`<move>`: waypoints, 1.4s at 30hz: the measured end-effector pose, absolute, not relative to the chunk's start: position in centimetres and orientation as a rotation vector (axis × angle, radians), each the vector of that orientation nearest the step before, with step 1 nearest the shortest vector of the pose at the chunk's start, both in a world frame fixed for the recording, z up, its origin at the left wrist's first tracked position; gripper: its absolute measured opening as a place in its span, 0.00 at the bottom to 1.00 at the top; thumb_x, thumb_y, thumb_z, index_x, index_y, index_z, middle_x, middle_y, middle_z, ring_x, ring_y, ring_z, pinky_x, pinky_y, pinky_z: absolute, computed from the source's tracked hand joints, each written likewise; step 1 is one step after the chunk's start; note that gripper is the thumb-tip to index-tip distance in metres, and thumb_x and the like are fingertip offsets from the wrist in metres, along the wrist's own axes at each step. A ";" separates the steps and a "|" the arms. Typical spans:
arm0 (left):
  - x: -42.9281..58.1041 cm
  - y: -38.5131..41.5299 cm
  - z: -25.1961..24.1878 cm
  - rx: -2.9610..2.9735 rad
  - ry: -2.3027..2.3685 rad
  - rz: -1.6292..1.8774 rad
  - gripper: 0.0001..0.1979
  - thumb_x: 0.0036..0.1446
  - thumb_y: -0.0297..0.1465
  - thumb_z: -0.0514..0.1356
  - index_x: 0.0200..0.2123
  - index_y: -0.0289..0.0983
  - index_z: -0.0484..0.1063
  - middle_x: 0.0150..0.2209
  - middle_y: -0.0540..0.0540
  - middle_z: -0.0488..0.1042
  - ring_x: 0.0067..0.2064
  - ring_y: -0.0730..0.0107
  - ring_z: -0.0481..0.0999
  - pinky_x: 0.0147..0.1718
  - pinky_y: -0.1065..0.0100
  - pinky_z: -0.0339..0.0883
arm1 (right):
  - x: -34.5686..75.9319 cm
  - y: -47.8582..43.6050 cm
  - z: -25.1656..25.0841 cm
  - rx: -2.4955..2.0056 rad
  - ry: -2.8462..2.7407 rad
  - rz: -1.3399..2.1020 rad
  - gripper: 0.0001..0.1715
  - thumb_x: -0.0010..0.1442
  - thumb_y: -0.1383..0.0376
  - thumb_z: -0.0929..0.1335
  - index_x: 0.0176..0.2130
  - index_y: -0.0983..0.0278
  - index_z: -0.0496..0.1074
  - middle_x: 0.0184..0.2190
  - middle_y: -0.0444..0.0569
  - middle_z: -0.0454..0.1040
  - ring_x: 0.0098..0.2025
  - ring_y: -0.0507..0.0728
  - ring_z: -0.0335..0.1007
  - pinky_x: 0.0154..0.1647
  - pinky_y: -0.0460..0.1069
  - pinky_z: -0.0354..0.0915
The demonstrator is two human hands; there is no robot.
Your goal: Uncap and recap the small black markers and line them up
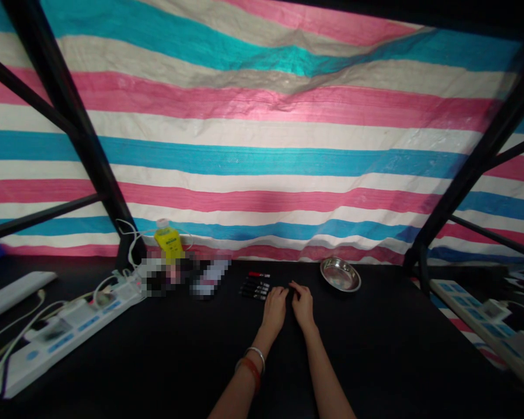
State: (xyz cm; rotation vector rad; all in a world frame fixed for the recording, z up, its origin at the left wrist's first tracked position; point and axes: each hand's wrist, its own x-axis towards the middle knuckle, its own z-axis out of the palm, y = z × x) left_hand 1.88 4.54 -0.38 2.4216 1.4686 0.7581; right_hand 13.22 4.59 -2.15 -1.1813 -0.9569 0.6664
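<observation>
My left hand (275, 307) lies low over the black tabletop, just right of several black markers (254, 290). Its fingers are loosely bent, with nothing visible in them. A silver bangle (257, 351) and a reddish bangle (250, 372) circle the left wrist. Close by on the right is my right hand (303, 305), its fingers stretched towards the left hand, a narrow gap between the two. No object shows in it. Above the black markers lies one red marker (259, 274), apart from the row. Any dark thing under the fingers would be hard to make out against the black surface.
A round metal dish (340, 274) stands right of my hands. To the left are a blurred-out pale item (211, 278), a yellow bottle (169, 243) and a power strip (70, 334) with cables. Another power strip (475, 317) runs along the right. Striped sheeting (271, 157) hangs behind.
</observation>
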 end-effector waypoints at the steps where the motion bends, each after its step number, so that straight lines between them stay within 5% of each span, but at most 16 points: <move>1: 1.9 4.6 -0.4 2.418 1.468 0.766 0.19 0.56 0.20 0.46 0.47 0.36 0.69 0.44 0.43 0.71 0.46 0.64 0.68 0.47 0.62 0.63 | 13.2 4.6 -2.2 -1.200 -0.975 0.652 0.21 0.42 0.78 0.65 0.30 0.56 0.76 0.35 0.45 0.76 0.43 0.57 0.67 0.53 0.55 0.59; 18: 0.5 4.7 1.4 2.363 1.865 1.005 0.17 0.61 0.34 0.47 0.48 0.36 0.68 0.50 0.39 0.69 0.53 0.54 0.63 0.52 0.50 0.50 | 13.2 4.4 -2.0 -1.290 -1.081 0.441 0.16 0.46 0.70 0.66 0.36 0.59 0.77 0.36 0.49 0.75 0.43 0.59 0.65 0.51 0.54 0.58; 26: 0.1 5.2 1.5 2.154 2.285 0.990 0.24 0.52 0.39 0.54 0.50 0.31 0.65 0.52 0.33 0.64 0.54 0.48 0.60 0.52 0.46 0.48 | 13.2 4.6 -2.4 -1.439 -1.240 0.262 0.18 0.51 0.68 0.62 0.40 0.65 0.75 0.38 0.53 0.75 0.44 0.59 0.67 0.48 0.54 0.62; 32: -1.1 6.4 1.0 2.041 2.381 0.992 0.36 0.48 0.40 0.56 0.58 0.28 0.54 0.58 0.29 0.56 0.58 0.47 0.56 0.54 0.47 0.46 | 13.1 4.6 -2.4 -1.439 -1.230 0.263 0.17 0.52 0.68 0.62 0.40 0.65 0.75 0.38 0.53 0.75 0.43 0.59 0.67 0.48 0.54 0.62; 42: -1.7 7.5 0.0 1.926 2.341 0.985 0.41 0.46 0.43 0.57 0.58 0.26 0.52 0.52 0.29 0.64 0.56 0.47 0.59 0.53 0.47 0.46 | 13.1 4.5 -2.3 -1.420 -1.226 0.291 0.16 0.50 0.68 0.63 0.38 0.63 0.75 0.37 0.52 0.75 0.42 0.59 0.67 0.46 0.54 0.62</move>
